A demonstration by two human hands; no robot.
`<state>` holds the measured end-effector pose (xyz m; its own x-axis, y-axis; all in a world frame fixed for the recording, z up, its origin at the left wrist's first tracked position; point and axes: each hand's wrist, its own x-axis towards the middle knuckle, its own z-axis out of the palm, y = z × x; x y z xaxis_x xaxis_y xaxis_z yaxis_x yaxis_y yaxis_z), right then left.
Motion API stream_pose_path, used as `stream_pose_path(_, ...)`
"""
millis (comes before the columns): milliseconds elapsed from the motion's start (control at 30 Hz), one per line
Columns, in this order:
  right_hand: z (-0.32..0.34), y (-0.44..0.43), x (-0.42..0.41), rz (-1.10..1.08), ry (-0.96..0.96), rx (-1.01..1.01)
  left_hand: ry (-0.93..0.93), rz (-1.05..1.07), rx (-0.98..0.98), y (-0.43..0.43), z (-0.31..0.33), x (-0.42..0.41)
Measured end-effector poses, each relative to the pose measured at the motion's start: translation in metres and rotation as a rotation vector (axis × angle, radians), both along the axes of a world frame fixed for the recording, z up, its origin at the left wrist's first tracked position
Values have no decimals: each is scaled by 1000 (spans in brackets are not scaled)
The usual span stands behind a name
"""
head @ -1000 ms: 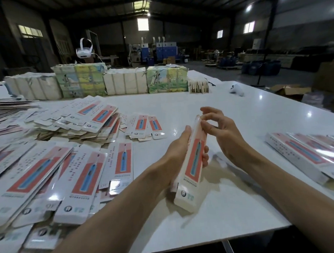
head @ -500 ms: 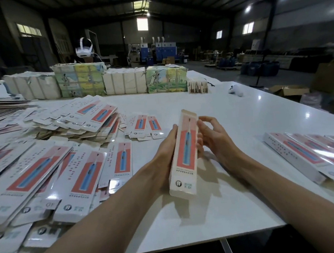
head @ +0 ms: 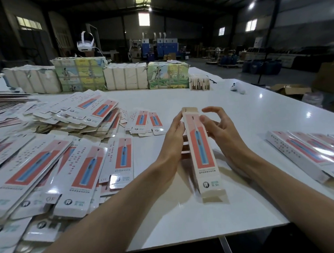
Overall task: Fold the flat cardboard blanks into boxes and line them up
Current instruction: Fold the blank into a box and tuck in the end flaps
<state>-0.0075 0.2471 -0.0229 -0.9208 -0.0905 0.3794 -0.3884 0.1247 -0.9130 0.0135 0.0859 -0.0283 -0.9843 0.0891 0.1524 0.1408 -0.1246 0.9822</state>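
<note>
Head view, near to far. I am seeing the left hand (head: 173, 139) gripping a half-formed box (head: 200, 149) over the white table (head: 188, 219), with the thumb lying along the box's left edge and the fingers curling beneath it. The box is pointing away from me. Its near flap is hanging open closer to me than both hands, and its far flap is standing open past the fingertips. The right hand (head: 219, 128) is pressing its thumb against the box's right edge near the far end; its other fingers are hovering half-curled, gripping nothing. Flat blanks (head: 82, 171) are lying overlapped left of the left hand. Finished boxes (head: 306, 152) are lying side by side right of the right hand, well apart from it. Beyond the left hand a small stack of blanks (head: 144, 122) is sitting near a larger heap (head: 82, 114). Farther off, wrapped bundles (head: 125, 78) are lining the table's far edge.
</note>
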Motion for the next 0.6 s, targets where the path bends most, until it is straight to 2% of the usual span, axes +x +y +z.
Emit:
stream_pose_path(100, 0, 2, 0, -9, -13, -14, -5, -150, 48, 1, 0, 3)
stream_pose_path(167, 1, 2, 1, -11, -22, -38, 2, -204, 13, 6, -2, 4)
stream_pose_path(267, 3, 0, 4, 21, -12, -52, 42, -164, -82, 9, -5, 4)
stream_pose_path(600, 3, -4, 8, 107, 22, 18, 28, -101, -164, -1, -4, 4)
